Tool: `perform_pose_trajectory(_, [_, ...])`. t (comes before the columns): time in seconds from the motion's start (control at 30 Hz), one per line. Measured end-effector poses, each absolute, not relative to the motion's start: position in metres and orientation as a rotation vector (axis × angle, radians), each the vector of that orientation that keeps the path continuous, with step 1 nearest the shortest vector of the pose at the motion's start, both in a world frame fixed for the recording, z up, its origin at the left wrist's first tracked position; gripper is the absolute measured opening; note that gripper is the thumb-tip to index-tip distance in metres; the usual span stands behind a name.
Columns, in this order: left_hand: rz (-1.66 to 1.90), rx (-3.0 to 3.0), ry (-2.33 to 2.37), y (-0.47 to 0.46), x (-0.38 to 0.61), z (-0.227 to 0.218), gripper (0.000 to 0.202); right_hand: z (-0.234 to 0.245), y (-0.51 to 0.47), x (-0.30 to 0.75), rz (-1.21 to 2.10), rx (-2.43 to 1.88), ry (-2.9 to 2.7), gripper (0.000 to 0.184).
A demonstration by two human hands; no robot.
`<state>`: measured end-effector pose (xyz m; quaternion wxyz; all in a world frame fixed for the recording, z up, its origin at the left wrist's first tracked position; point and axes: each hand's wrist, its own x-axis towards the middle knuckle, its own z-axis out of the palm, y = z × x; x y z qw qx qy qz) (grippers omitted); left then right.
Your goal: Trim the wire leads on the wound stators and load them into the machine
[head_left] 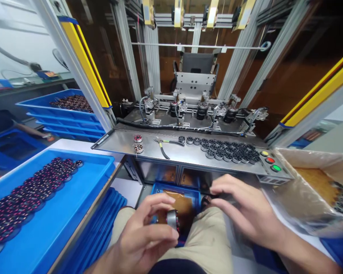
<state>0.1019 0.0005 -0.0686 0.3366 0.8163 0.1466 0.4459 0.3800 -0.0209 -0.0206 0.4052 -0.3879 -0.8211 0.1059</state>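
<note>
My left hand (144,234) is closed round a small round motor part (173,220) with a silver rim, held above my lap. Close to the right of it hovers my right hand (246,207), palm down with the fingers spread and slightly curled, holding nothing that I can see. A dark round part (206,199) lies just under its fingertips, over the small blue bin (162,188) between my knees. On the steel shelf (177,152) ahead lie a cluster of black round parts (228,149), two copper-wound stators (138,143) and a pair of pliers (165,144).
A blue tray (74,205) with several rows of wound stators sits at the left; stacked blue trays (63,114) stand behind it. A plastic-lined carton (317,179) is at the right. Yellow, red and green buttons (270,160) are on the shelf's right end. The machine fixture (194,106) stands behind.
</note>
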Motion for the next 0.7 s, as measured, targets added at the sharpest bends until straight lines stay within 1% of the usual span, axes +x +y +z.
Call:
perform_pose_trajectory(0.13, [1.201,2.185,0.339,-0.001,0.109,-0.07,0.06,-0.004,-0.005,0.364,0.699,-0.842,-2.023,0.026])
perform_pose_trajectory(0.23, [1.245,2.19,0.412,-0.003,0.112,-0.07,0.059,0.0,0.003,0.348,0.906,-0.689,-2.107,0.025])
perform_pose_trajectory(0.3, [1.256,2.227,0.491,-0.005,0.109,-0.071,0.056,0.0,0.004,0.341,0.923,-0.672,-2.193,0.022])
perform_pose_trajectory(0.43, [1.206,2.308,0.557,-0.01,0.1,-0.074,0.058,-0.002,-0.003,0.335,0.707,-0.744,-2.362,0.018])
perform_pose_trajectory(0.5, [1.193,2.316,0.568,-0.011,0.098,-0.074,0.06,-0.006,-0.008,0.332,0.483,-0.781,-2.446,0.017])
perform_pose_trajectory(0.6, [1.218,2.29,0.6,-0.01,0.099,-0.072,0.058,-0.016,-0.015,0.328,0.103,-0.783,-2.535,0.026])
perform_pose_trajectory(0.7, [1.23,2.338,0.607,-0.007,0.101,-0.069,0.056,-0.027,-0.02,0.325,0.0,-0.798,-2.492,0.022])
